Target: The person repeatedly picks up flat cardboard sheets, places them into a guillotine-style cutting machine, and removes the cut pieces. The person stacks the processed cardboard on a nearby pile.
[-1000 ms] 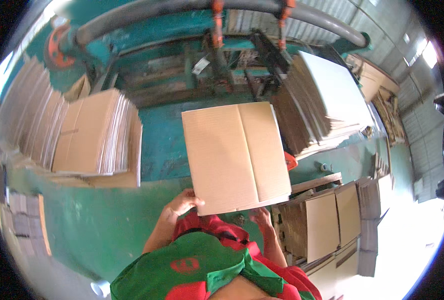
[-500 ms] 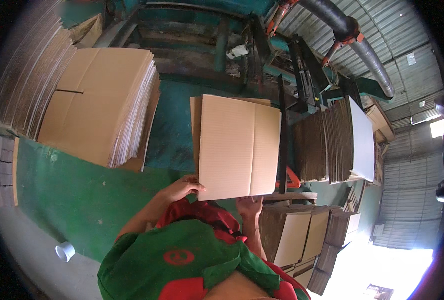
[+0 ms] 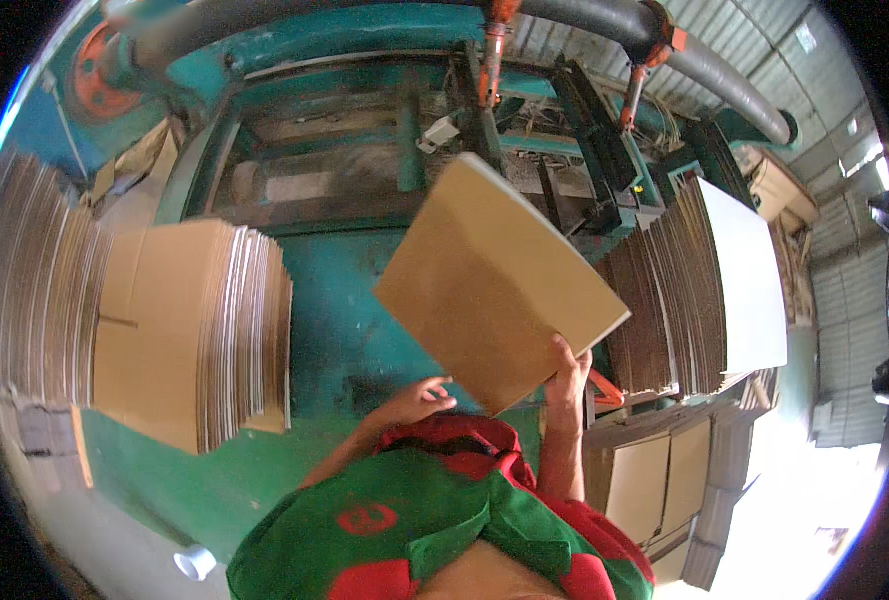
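A brown cardboard sheet with a pale edge is tilted in front of me, and whether it is one layer or several I cannot tell. My right hand grips its lower right edge, thumb on the face toward me and fingers behind. Just off the sheet's lower left edge is my left hand, with its fingers apart and nothing in them. To the left stands a stack of flat brown cardboard on edge. Another upright stack, with a white outer face, is at the right.
A teal machine with a dark frame spans the far side, under a thick grey pipe with orange fittings. More cardboard bundles sit at lower right. A taller cardboard stack stands far left. A white bucket is on the floor.
The cardboard has turned and tilted, its lower edge now held in my right hand. My left hand has come off it. The view has swung left.
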Motion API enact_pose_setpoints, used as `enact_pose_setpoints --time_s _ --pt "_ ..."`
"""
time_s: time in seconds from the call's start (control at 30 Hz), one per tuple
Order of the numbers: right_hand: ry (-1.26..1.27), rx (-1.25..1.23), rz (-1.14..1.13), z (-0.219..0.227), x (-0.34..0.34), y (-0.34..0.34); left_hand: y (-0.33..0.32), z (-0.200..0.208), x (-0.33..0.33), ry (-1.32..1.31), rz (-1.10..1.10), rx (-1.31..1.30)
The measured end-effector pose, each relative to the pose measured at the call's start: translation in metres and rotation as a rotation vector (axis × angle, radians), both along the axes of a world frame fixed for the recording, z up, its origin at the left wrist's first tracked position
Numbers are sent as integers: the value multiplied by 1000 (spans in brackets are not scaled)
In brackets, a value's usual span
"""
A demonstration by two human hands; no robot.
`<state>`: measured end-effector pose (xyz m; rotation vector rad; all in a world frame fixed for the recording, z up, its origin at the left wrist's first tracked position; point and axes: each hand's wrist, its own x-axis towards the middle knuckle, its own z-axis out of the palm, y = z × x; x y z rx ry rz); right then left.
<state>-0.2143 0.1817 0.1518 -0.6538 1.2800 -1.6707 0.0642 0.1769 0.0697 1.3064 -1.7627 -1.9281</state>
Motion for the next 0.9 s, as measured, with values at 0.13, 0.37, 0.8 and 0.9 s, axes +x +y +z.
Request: enact_pose_setpoints --time_s 0.13,0.37,0.8,0.9 --pt "507 54 300 10 -37 -30 -43 -15 35 -53 483 -275" --pt "845 -140 582 -42 -81 -89 -120 -22 43 -75 545 -656" --pt "116 309 397 -104 -82 -125 -196 -52 -3 476 823 -264" --pt "131 177 370 -127 -74 -132 -212 -47 0 -183 565 -748"
